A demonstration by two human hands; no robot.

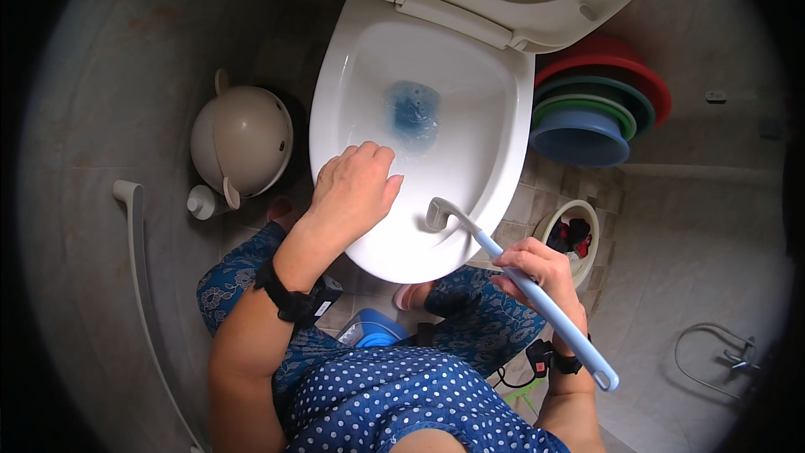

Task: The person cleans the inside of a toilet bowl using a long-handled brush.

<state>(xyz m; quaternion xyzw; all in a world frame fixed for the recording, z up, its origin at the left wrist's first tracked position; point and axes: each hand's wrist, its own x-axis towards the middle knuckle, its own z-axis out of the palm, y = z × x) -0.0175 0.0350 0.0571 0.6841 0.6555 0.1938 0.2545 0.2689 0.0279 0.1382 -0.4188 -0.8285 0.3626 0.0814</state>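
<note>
The white toilet bowl (pixel 457 126) is in front of me, with blue, bubbly water (pixel 413 111) at its bottom. Over the bowl's near left rim hovers my left hand (pixel 356 187), back up and fingers curled downward; the fingertips are hidden, so I cannot see whether they hold anything. My right hand (pixel 537 268) is closed round the light blue handle of a toilet brush (pixel 558 319). The brush's grey head points into the bowl near its front right edge, above the water. Raised behind the bowl are the cream seat and lid (pixel 457 13).
A beige round bin (pixel 243 141) and a white bottle (pixel 204 203) stand left. At right are stacked basins (pixel 580 136) and a cream bucket (pixel 589 264) holding dark cloth. A blue plastic item (pixel 373 329) lies between my feet. A grab bar (pixel 138 260) lines the left wall.
</note>
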